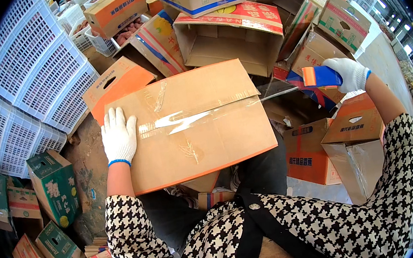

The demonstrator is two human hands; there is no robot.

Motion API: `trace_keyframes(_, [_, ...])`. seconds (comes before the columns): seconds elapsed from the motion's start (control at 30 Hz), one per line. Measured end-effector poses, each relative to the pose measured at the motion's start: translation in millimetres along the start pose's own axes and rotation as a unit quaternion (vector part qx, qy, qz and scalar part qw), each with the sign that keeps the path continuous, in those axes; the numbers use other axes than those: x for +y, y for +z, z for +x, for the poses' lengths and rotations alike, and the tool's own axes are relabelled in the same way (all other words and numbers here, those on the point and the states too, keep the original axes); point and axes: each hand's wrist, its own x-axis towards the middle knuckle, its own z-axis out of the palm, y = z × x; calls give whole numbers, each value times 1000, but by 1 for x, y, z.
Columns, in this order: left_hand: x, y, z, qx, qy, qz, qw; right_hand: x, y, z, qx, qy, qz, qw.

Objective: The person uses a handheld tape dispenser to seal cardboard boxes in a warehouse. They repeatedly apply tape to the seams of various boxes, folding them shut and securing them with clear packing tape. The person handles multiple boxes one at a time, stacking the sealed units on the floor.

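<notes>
A cardboard box [206, 129] with orange edges lies before me, its closed flaps facing up. Clear tape [179, 122] runs across the seam of the flaps. My left hand [119, 137], in a white knit glove with a blue cuff, rests flat on the box's left part. Off the box's right side, my right hand [349, 74], gloved the same way, holds a blue and orange tape dispenser [322, 76]. A strip of clear tape stretches from the box's right end towards the dispenser.
Open and empty cardboard cartons [235, 45] crowd the far side. White plastic crates [33, 53] are stacked at the left, with green cartons [54, 188] below them. Orange cartons [309, 155] stand at the right. Reddish produce [130, 32] shows in a crate at the back.
</notes>
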Motion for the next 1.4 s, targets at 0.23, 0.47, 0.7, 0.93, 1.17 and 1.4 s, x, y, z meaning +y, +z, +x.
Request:
trace_keyframes(0.23, [-4, -3, -4, -2, -4, -3, 1000, -11, 4, 39, -64, 8, -61, 996])
trace_keyframes(0.47, [11, 3, -2, 20, 24, 33, 999, -134, 86, 178, -75, -6, 28, 997])
trace_keyframes(0.7, [-11, -1, -19, 16, -10, -100, 995, -177, 198, 228, -136, 104, 108, 979])
trace_keyframes(0.93, [-39, -22, -146, 203, -122, -203, 950, -97, 145, 266, 112, 241, 186, 946])
trace_keyframes(1.17, [-10, 20, -219, 104, -348, -733, 575, -128, 133, 291, 171, 55, 279, 944])
trace_keyframes(1.4, [-1, -67, -201, 227, -280, -622, 695, -117, 167, 202, 270, 71, 465, 840])
